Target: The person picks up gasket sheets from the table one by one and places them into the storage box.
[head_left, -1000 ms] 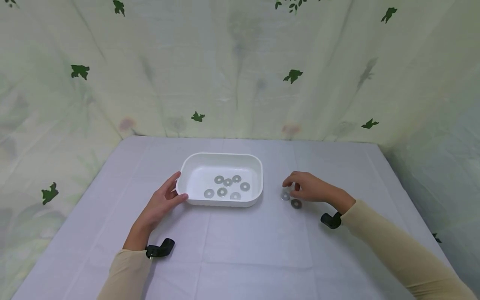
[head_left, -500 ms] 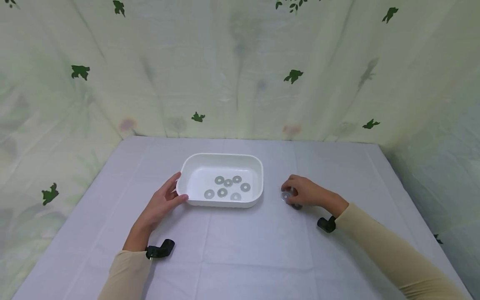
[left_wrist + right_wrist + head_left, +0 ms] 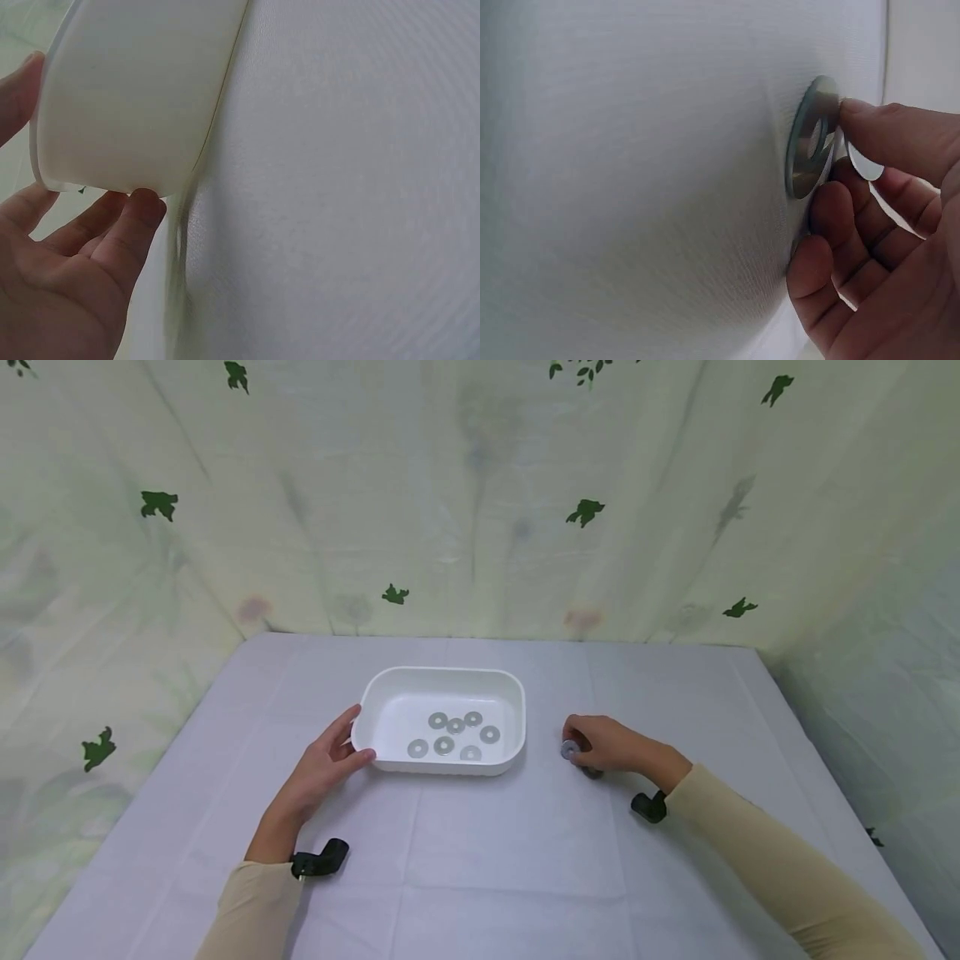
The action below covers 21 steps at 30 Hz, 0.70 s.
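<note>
A white tray (image 3: 438, 764) stands on the table with several flat metal washers (image 3: 417, 748) lying in it. My left hand (image 3: 322, 772) grips the tray's left end, thumb at the near corner and fingers along the side; the left wrist view shows this hand (image 3: 82, 277) against the tray's outer wall (image 3: 135, 97). To the right of the tray, my right hand (image 3: 615, 745) pinches a washer (image 3: 570, 749), which looks tilted up from the cloth. Another washer (image 3: 592, 773) lies partly hidden under that hand; the right wrist view shows this washer (image 3: 802, 169) flat on the cloth near the thumb.
A pale cloth (image 3: 517, 852) covers the table. Behind it hangs a light curtain (image 3: 480, 527) with green leaf shapes, which also runs along both sides. Each wrist wears a black camera (image 3: 321, 857).
My right hand has lowered onto the washers, and its thumb and fingers have closed on one, tilting it. The left hand and the tray have stayed in place.
</note>
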Each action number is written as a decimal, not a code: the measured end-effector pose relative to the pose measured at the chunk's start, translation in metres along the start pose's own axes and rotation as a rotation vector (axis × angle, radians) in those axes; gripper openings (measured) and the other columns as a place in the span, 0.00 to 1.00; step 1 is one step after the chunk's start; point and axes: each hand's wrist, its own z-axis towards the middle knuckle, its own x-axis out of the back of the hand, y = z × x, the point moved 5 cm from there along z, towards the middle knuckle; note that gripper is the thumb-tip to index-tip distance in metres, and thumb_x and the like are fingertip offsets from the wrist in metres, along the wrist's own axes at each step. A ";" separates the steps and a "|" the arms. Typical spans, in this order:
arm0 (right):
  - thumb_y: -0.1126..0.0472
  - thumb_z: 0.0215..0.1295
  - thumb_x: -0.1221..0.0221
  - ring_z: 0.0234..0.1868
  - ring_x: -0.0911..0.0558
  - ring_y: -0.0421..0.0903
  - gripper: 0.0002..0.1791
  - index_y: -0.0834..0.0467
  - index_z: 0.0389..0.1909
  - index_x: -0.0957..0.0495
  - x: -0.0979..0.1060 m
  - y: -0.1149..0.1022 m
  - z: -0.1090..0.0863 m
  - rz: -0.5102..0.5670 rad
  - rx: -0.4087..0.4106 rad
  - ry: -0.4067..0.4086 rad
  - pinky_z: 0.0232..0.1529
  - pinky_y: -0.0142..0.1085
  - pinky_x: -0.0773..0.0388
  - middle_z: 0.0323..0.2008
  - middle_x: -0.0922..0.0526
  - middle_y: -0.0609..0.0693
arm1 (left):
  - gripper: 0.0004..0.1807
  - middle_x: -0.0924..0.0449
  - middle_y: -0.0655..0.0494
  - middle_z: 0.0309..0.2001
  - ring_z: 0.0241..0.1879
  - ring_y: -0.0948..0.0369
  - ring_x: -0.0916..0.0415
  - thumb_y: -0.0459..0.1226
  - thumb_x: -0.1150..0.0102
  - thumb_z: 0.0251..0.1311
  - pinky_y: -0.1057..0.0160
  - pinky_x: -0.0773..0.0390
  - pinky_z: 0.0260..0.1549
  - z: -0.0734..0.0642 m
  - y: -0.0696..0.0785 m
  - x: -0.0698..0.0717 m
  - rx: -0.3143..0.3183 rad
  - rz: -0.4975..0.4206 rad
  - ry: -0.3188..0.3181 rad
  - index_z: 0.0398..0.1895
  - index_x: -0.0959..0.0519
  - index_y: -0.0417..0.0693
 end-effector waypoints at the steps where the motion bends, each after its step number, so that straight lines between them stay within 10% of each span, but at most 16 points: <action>1: 0.64 0.63 0.36 0.35 0.26 0.43 0.11 0.54 0.44 0.26 0.000 0.000 0.000 0.001 0.000 0.002 0.37 0.34 0.27 0.34 0.23 0.47 | 0.49 0.51 0.43 0.80 0.76 0.42 0.43 0.41 0.36 0.65 0.85 0.31 0.49 0.000 0.000 0.000 -0.002 -0.001 -0.001 0.81 0.57 0.57; 21: 0.62 0.63 0.35 0.38 0.25 0.41 0.14 0.56 0.49 0.22 -0.001 0.003 0.003 -0.046 0.052 0.009 0.42 0.35 0.25 0.38 0.19 0.46 | 0.48 0.51 0.41 0.79 0.76 0.42 0.45 0.38 0.37 0.65 0.86 0.31 0.49 -0.001 0.001 0.001 -0.016 -0.036 -0.011 0.81 0.56 0.55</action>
